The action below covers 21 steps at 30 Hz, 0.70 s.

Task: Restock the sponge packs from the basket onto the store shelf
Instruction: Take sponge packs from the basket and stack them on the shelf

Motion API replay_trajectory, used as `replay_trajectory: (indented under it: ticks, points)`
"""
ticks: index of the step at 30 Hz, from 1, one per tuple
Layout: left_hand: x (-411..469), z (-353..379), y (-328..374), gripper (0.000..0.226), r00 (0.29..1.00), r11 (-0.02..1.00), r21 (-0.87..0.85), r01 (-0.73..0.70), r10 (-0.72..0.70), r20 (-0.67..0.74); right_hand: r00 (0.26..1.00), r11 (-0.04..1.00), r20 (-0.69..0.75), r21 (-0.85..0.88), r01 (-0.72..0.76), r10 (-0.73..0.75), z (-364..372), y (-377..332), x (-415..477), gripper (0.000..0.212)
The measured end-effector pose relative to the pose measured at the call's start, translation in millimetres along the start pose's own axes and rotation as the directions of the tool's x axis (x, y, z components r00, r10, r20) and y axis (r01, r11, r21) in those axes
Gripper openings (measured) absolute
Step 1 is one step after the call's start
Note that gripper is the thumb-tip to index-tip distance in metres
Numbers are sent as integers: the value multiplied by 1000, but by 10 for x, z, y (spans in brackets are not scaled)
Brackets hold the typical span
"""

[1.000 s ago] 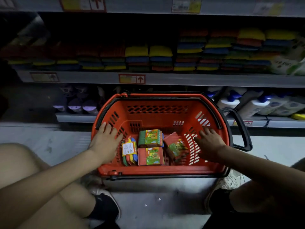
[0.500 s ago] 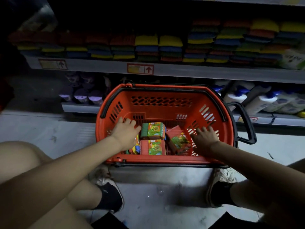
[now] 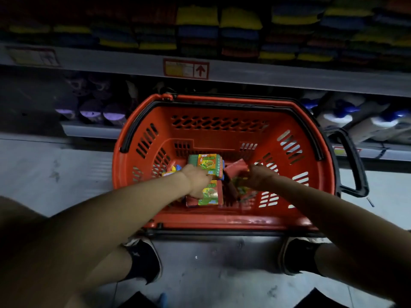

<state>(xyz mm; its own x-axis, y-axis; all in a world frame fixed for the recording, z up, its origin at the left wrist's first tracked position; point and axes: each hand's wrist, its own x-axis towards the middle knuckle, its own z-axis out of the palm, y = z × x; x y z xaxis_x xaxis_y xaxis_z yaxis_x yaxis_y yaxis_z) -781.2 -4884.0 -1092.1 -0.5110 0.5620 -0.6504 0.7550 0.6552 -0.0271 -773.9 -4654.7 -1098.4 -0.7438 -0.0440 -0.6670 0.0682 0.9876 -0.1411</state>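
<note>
A red plastic basket (image 3: 222,222) stands on the floor between my feet, in front of the store shelf (image 3: 278,75). Several sponge packs lie in its bottom. My left hand (image 3: 198,182) reaches in, its fingers closed on the near edge of the far green-and-orange sponge pack (image 3: 205,162). Another such pack (image 3: 211,194) lies just under that hand. My right hand (image 3: 261,178) curls over a tilted reddish pack (image 3: 236,168) on the right. A small multicoloured pack (image 3: 172,170) lies at the left, partly hidden by my forearm.
Stacked coloured sponges (image 3: 198,21) fill the shelf above a price label (image 3: 185,67). On the bottom shelf stand purple containers (image 3: 91,110) at the left and white bottles (image 3: 338,117) at the right. The basket's black handle (image 3: 354,161) sticks out rightward. My shoes (image 3: 142,258) flank the basket.
Both hands moved from the basket's sides down onto the packs at its bottom. The view has tilted down and come closer to the basket.
</note>
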Motion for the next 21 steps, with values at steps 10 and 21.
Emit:
replay_trajectory:
  ticks: [10, 21]
  points:
    - [315, 284, 117, 54, 987, 966, -204, 159, -155, 38, 980, 876, 123, 441, -195, 156, 777, 436, 1157, 128]
    - [351, 347, 51, 92, 981, 881, -430, 195, -176, 84, 958, 773, 125, 568, -282, 257, 230, -1, 463, 143]
